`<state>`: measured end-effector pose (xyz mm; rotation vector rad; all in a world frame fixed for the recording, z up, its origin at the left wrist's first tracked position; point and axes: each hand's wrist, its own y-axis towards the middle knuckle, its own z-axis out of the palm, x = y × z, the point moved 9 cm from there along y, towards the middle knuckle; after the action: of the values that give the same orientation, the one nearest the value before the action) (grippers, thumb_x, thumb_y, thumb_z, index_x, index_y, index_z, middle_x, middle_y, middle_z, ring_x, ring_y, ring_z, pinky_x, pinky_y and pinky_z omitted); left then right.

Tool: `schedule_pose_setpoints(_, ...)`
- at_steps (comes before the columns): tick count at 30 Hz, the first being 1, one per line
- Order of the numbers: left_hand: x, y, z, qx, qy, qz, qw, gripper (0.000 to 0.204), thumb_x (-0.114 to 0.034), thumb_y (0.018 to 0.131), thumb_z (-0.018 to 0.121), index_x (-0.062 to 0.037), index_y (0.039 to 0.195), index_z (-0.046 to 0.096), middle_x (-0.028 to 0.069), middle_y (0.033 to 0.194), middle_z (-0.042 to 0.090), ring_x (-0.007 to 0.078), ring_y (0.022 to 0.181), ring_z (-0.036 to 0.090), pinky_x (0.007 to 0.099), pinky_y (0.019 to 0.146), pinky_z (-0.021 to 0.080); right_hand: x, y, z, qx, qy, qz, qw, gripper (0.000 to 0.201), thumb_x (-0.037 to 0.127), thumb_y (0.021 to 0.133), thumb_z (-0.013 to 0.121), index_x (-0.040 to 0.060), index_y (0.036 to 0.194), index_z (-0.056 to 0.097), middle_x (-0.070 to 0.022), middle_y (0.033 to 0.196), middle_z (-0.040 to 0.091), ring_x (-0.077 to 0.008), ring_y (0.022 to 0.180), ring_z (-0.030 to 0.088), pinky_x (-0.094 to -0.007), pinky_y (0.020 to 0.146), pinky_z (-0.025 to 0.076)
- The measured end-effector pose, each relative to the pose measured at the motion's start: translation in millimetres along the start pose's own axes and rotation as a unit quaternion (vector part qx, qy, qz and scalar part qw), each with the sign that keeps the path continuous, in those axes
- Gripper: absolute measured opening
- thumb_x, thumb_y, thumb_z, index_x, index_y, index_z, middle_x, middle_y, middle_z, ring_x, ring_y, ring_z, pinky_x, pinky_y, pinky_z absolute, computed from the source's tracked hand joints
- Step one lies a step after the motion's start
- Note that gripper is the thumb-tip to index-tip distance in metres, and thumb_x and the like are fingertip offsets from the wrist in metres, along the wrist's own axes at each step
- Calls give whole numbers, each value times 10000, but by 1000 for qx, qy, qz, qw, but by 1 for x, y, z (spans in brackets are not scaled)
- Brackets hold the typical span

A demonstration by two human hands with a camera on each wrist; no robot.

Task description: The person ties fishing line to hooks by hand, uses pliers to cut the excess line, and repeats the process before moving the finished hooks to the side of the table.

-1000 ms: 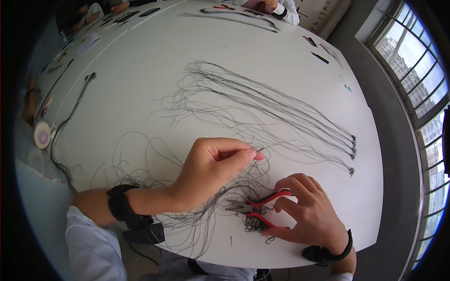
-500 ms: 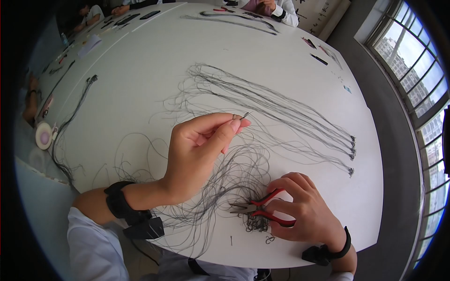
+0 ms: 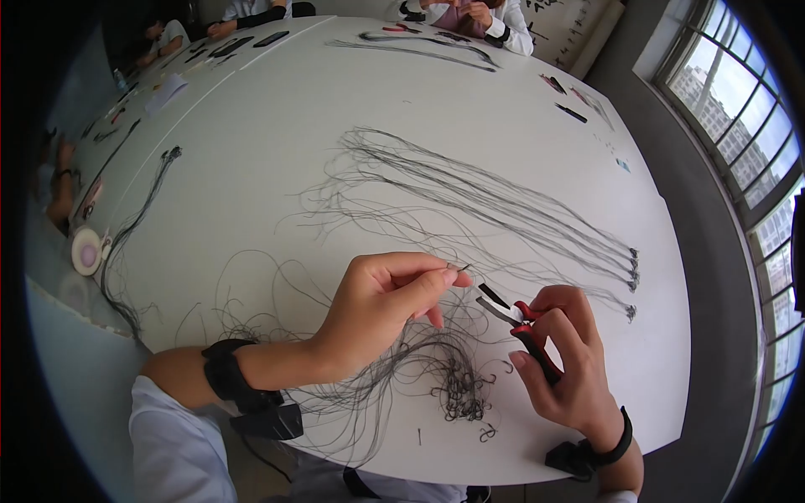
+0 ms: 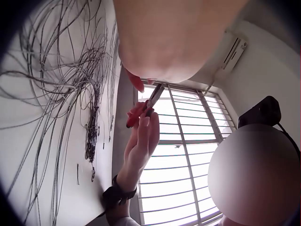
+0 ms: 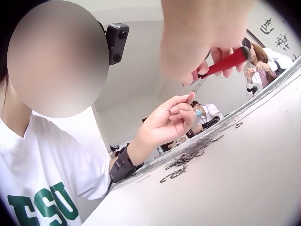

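Observation:
My left hand [image 3: 369, 323] pinches a small thin dark piece [image 3: 464, 268] between thumb and forefinger, above the table. My right hand [image 3: 570, 360] grips red-handled pliers [image 3: 537, 350], their jaws parted and pointing toward the left fingertips. In the left wrist view, the pliers [image 4: 151, 104] stand up out of the right hand [image 4: 138, 146]. Below both hands lies a tangled bundle of thin grey lines [image 3: 369, 394]. It ends in a heap of small dark curved hooks [image 3: 465, 398]. In the right wrist view, the left hand [image 5: 167, 117] is raised close to the pliers' tips.
Longer bundles of grey lines [image 3: 486, 201] stretch across the white table [image 3: 251, 184], with knotted ends at right. Another bundle [image 3: 147, 205] and a round white spool [image 3: 86, 251] lie at left. A few loose hooks [image 3: 488, 433] sit near the front edge. Other people sit across the table.
My right hand has lifted the pliers off the hook heap, up toward the left fingertips. The left hand rose with the dark piece, then came back down.

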<state>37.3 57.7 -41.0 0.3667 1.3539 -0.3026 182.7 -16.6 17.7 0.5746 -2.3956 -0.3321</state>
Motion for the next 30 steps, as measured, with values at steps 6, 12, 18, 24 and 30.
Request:
schedule_pose_setpoints(6, 6, -5, 13, 30, -46, -47, 997, 218, -87, 912, 535, 94, 976, 639, 32, 651, 560, 63, 549, 461, 268, 603, 498, 1, 1, -5, -49, -82, -33, 995, 210, 12, 691, 690, -7, 804, 515, -177, 944, 523, -314, 785, 495, -378, 675, 422)
schedule_pose_setpoints(12, 8, -7, 16, 41, -35, -59, 997, 223, -97, 916, 536, 95, 968, 636, 5, 589, 480, 86, 549, 495, 263, 607, 492, -6, 1, 0, -40, -36, -3, 999, 208, 15, 696, 699, 1, 769, 505, -160, 864, 541, -301, 749, 494, -371, 653, 414)
schedule_pose_setpoints(18, 7, -8, 16, 42, -24, -59, 997, 221, -86, 916, 538, 98, 992, 633, 7, 600, 500, 75, 554, 481, 251, 582, 485, -3, 0, 1, -53, -30, -16, 998, 215, 23, 691, 723, 3, 749, 517, -129, 793, 554, -276, 688, 517, -349, 594, 426)
schedule_pose_setpoints(24, 7, -9, 17, 47, -6, -41, 998, 224, -80, 920, 532, 103, 1007, 628, 49, 704, 598, 71, 563, 490, 229, 562, 465, -3, -3, 1, -66, -34, 0, 997, 159, 11, 713, 710, -3, 728, 552, -114, 754, 577, -246, 591, 541, -321, 516, 438)
schedule_pose_setpoints(30, 7, -9, 19, 52, -2, -42, 998, 217, -90, 933, 514, 88, 984, 625, 97, 884, 666, 68, 599, 505, 207, 548, 434, -3, -2, 1, -75, -36, 4, 997, 135, -2, 724, 696, -9, 743, 563, -117, 742, 580, -254, 578, 542, -325, 508, 442)
